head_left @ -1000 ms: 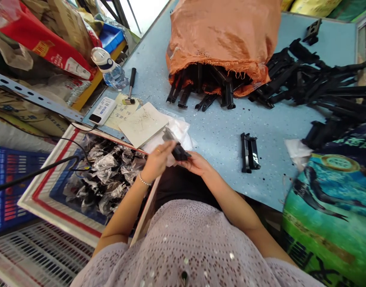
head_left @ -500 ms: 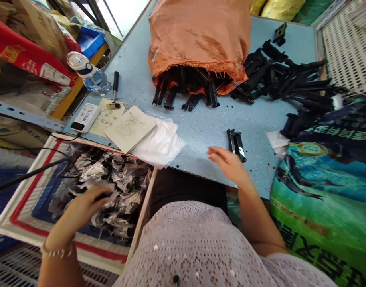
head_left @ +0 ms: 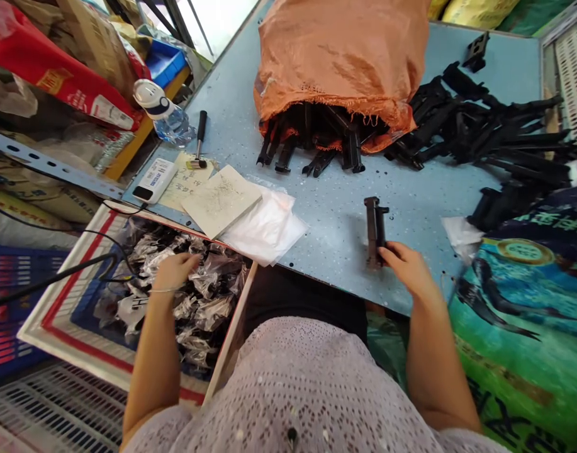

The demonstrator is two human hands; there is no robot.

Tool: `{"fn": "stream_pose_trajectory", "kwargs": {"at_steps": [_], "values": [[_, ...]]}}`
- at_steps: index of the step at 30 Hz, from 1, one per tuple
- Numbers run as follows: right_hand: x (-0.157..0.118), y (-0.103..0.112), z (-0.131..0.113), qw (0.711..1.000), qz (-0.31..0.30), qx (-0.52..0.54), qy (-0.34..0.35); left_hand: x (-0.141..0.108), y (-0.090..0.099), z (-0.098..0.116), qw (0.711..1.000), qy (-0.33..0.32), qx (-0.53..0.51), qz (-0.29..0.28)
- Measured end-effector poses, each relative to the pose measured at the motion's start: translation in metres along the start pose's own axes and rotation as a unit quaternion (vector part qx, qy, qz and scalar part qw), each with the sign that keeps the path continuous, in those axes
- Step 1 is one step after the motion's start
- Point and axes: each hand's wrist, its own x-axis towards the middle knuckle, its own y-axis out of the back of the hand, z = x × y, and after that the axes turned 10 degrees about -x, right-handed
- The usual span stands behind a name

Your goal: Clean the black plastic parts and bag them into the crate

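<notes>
Above the bagged parts, my left hand (head_left: 175,272) has its fingers loosely bent, with nothing visible in them. Beneath it lie many black parts in clear plastic bags (head_left: 207,277), filling a blue-lined basket with a white rim (head_left: 87,343). My right hand (head_left: 408,267) pinches the lower end of a long black plastic part (head_left: 375,229) between thumb and fingers, at the front of the table. The part points away from me and casts a shadow to its left. Flat clear plastic bags (head_left: 274,229) lie left of it, partly under a cream pad (head_left: 222,200).
An orange woven sack (head_left: 340,56) spills black parts onto the blue table (head_left: 316,189); a heap of black parts (head_left: 477,126) lies right of it. A hammer (head_left: 201,138), a bottle (head_left: 168,119) and a white device (head_left: 156,180) stand left. A green-blue sack (head_left: 519,314) borders the right.
My right hand has closed on the black part, whose lower end it now pinches. My left hand has moved up and right over the basket. The view has shifted left.
</notes>
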Motion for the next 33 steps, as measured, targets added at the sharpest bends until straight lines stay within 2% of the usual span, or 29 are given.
{"fn": "stream_pose_trajectory", "kwargs": {"at_steps": [1,2,3,4,6,8,10,12,14,16,18,21,23,25,27,29,30,31,32,33], "values": [[0.002,-0.011,-0.012,0.997,-0.014,0.080,0.015,0.000,-0.017,0.031,0.999,-0.039,-0.027,-0.006],[0.005,-0.023,-0.026,0.987,-0.035,0.156,0.026,-0.001,-0.034,0.063,0.990,-0.118,-0.072,0.010],[0.008,-0.035,-0.041,0.972,-0.063,0.224,0.034,0.000,-0.051,0.095,0.975,-0.195,-0.098,0.032],[0.011,-0.047,-0.057,0.954,-0.095,0.283,0.040,0.003,-0.066,0.125,0.962,-0.242,-0.106,0.063],[0.016,-0.067,-0.086,0.914,-0.147,0.373,0.056,0.014,-0.086,0.168,0.957,-0.257,-0.098,0.094],[0.022,-0.080,-0.110,0.883,-0.182,0.427,0.069,0.031,-0.093,0.184,0.958,-0.237,-0.127,0.102],[0.027,-0.089,-0.129,0.858,-0.207,0.464,0.077,0.051,-0.089,0.179,0.951,-0.208,-0.216,0.075],[0.033,-0.099,-0.147,0.829,-0.235,0.501,0.082,0.067,-0.082,0.164,0.929,-0.168,-0.328,0.025],[0.041,-0.114,-0.166,0.797,-0.266,0.534,0.089,0.076,-0.077,0.151,0.900,-0.133,-0.415,-0.020],[0.049,-0.133,-0.183,0.785,-0.275,0.548,0.091,0.077,-0.072,0.144,0.885,-0.140,-0.443,-0.028],[0.053,-0.147,-0.193,0.797,-0.257,0.541,0.083,0.073,-0.066,0.143,0.903,-0.195,-0.382,-0.004],[0.048,-0.150,-0.187,0.816,-0.226,0.526,0.078,0.067,-0.052,0.145,0.939,-0.286,-0.182,0.059],[0.038,-0.142,-0.171,0.808,-0.277,0.512,0.089,0.067,-0.043,0.144,0.942,-0.312,-0.094,0.076],[0.028,-0.135,-0.153,0.776,-0.386,0.494,0.074,0.070,-0.037,0.141,0.937,-0.332,-0.082,0.064],[0.022,-0.134,-0.141,0.718,-0.499,0.486,0.018,0.068,-0.035,0.136,0.928,-0.355,-0.101,0.050],[0.021,-0.142,-0.138,0.665,-0.553,0.500,-0.040,0.058,-0.038,0.132,0.919,-0.373,-0.114,0.054],[0.022,-0.147,-0.139,0.652,-0.558,0.511,-0.055,0.050,-0.041,0.131,0.914,-0.384,-0.115,0.060],[0.023,-0.152,-0.142,0.653,-0.550,0.518,-0.059,0.039,-0.046,0.131,0.907,-0.401,-0.116,0.061],[0.024,-0.156,-0.146,0.671,-0.528,0.518,-0.051,0.027,-0.052,0.132,0.896,-0.426,-0.117,0.054],[0.023,-0.159,-0.151,0.711,-0.487,0.506,-0.032,0.015,-0.060,0.134,0.881,-0.456,-0.122,0.036]]}}
